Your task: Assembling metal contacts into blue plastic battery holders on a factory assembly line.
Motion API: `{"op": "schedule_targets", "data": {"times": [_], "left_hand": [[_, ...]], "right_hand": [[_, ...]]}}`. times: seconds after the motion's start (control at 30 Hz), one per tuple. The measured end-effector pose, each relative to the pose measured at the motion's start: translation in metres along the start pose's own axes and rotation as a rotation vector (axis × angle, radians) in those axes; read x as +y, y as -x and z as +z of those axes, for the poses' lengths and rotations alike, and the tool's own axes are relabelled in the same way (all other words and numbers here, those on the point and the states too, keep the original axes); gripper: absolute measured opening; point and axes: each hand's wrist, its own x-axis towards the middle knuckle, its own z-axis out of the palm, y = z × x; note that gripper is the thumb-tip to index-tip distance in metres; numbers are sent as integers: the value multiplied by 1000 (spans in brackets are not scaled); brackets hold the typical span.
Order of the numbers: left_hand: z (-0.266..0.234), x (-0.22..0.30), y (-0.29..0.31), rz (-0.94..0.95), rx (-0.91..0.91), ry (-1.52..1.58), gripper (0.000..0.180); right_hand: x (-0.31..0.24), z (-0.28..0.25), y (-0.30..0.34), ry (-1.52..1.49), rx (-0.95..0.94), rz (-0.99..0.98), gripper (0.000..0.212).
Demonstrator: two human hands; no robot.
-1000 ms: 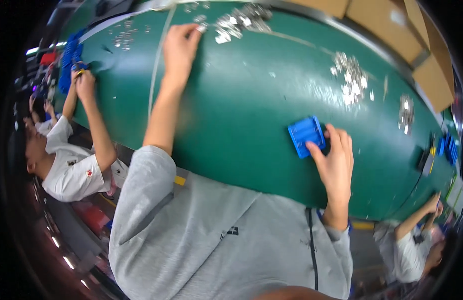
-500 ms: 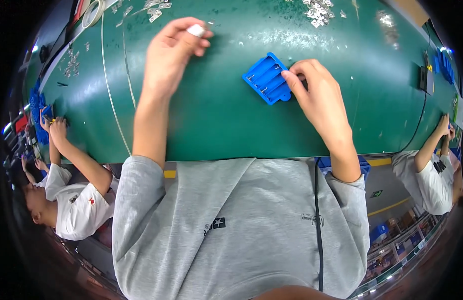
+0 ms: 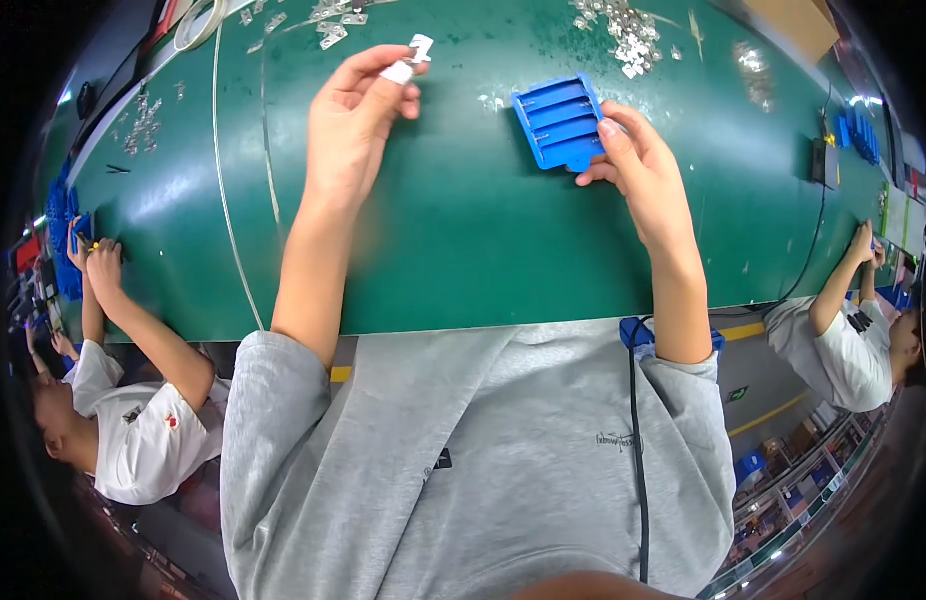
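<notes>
One small silvery metal piece [image 3: 421, 47] is pinched by the left hand [image 3: 355, 118]; one slotted blue plastic case [image 3: 561, 122] by the right hand [image 3: 642, 172].

A glossy green desk [image 3: 463, 230] fills the upper half of the view and spreads from 9 o'clock to 3 o'clock, its near edge running just below the centre. Pale glare lies on its surface between 9 and 10 o'clock. A brown cardboard box [image 3: 798, 22] stands beyond its far side, between 1 and 2 o'clock. Grey floor [image 3: 758, 405] shows at 4 o'clock, crossed by yellow stripes [image 3: 770, 415]; a small green sign [image 3: 738, 394] sits there too. Further out at 4 o'clock, low shelving [image 3: 833, 488] carries brown boxes [image 3: 807, 436] and a blue bin [image 3: 750, 466]. A white light [image 3: 776, 555] glows between 4 and 5 o'clock. The floor toward 7 and 8 o'clock is dim and blurred.
</notes>
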Motion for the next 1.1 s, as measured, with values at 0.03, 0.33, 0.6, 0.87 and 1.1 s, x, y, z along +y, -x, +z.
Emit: {"op": "schedule_targets", "data": {"times": [0.03, 0.33, 0.6, 0.87, 1.1], "left_hand": [[-6, 5, -2, 61, 27, 15, 25], [-64, 43, -13, 343, 293, -15, 28], [-65, 46, -6, 374, 321, -123, 27], [-21, 16, 3, 219, 176, -248, 22], [59, -30, 83, 75, 298, -490, 19]], "right_hand": [[0, 1, -1, 10, -1, -15, 43], [5, 42, -16, 333, -139, -120, 36], [-29, 64, -10, 485, -200, -504, 29], [-8, -196, 54, 321, 637, -315, 25], [-67, -470, -22, 869, 1007, -499, 43]]}}
